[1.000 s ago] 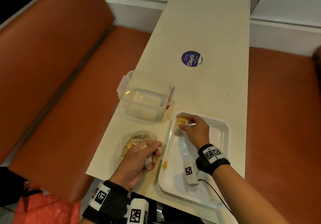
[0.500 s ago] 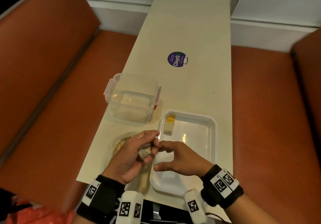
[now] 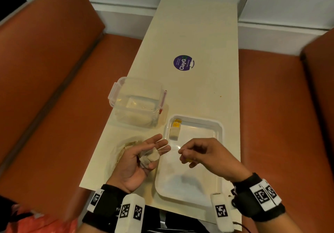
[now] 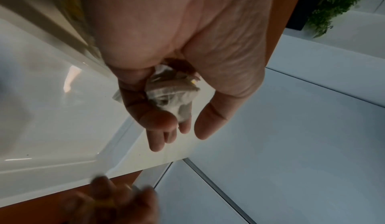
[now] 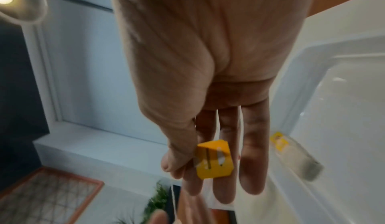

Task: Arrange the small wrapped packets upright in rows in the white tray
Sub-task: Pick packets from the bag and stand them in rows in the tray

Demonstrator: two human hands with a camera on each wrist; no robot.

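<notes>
My left hand (image 3: 144, 153) is palm up beside the near left rim of the white tray (image 3: 221, 128), with its thumb holding crumpled beige packets (image 3: 151, 157) in the palm. The left wrist view shows the thumb pressed over a packet (image 4: 172, 94). My right hand (image 3: 181, 151) hovers over the tray and pinches a yellow tag (image 5: 214, 160). A thin white string (image 3: 171, 149) runs taut from that tag to the packets. One packet with a yellow tag (image 3: 175, 132) stands in the tray's far left corner.
A clear plastic bowl (image 3: 124, 147) with more packets lies under my left hand. A clear clip-lid container (image 3: 137, 102) stands beyond it. A purple sticker (image 3: 183, 62) marks the narrow table. Orange benches (image 3: 54, 88) flank both sides.
My right hand left a packet standing in the tray's far corner, came back and took a tag, drawing its string to the right. My left hand lifted packets from the bowl and turned palm up.
</notes>
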